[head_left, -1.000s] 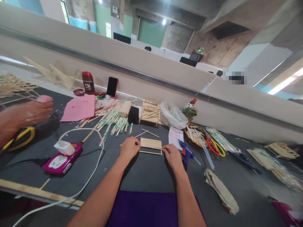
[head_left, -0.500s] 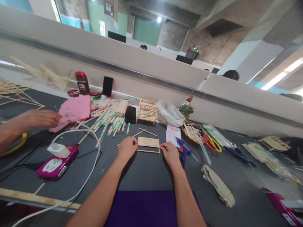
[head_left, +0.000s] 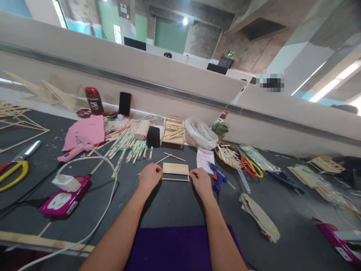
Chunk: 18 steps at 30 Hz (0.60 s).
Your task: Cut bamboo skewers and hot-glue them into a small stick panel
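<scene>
A small panel of wooden sticks [head_left: 175, 169] laid side by side rests on the dark table in front of me. One more stick runs along its near side, with a gap between it and the rest. At the panel's left end, my left hand [head_left: 149, 177] is closed, fingertips pinching the edge. My right hand [head_left: 202, 182] pinches the right end in the same way. Just beyond the panel, two loose sticks [head_left: 174, 156] lie crossed. A blue glue gun [head_left: 219, 177] lies to the right of my right hand, by a sheet of paper [head_left: 205, 159].
Wrapped chopsticks [head_left: 124, 143] spread at the back left, beside a wooden stick model [head_left: 173, 132]. A wicker basket [head_left: 225, 164] holds sticks. On the left are a power strip [head_left: 66, 199] with a white cable, a pink glue gun [head_left: 75, 152] and scissors [head_left: 19, 168]. A glove [head_left: 259, 216] lies right.
Another person's hand at the left has gone out of view, and the pink glue gun and the scissors now show there. My hands stay at the panel's ends; the view shifted slightly.
</scene>
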Tool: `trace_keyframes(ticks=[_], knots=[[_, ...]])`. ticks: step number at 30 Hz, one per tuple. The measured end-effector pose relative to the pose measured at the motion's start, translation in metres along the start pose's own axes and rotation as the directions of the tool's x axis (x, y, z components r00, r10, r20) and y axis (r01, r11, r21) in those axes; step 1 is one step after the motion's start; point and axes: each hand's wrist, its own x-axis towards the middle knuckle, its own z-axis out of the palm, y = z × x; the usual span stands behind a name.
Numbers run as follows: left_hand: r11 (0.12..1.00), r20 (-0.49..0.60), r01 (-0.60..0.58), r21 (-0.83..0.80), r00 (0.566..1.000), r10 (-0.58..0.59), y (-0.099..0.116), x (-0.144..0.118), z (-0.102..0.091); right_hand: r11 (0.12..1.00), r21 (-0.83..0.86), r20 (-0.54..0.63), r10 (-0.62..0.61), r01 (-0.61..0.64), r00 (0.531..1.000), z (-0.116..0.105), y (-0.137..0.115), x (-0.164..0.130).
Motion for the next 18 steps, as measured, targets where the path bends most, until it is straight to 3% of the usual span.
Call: trace_keyframes(ticks=[18], knots=[[0.995,-0.022,-0.096,0.026,0.995,0.096,-0.0035,-0.0015,0.0008,0.999,-0.045,0.008,-0.021,0.021,1.0,-0.0035,-0.0037,-0.0008]])
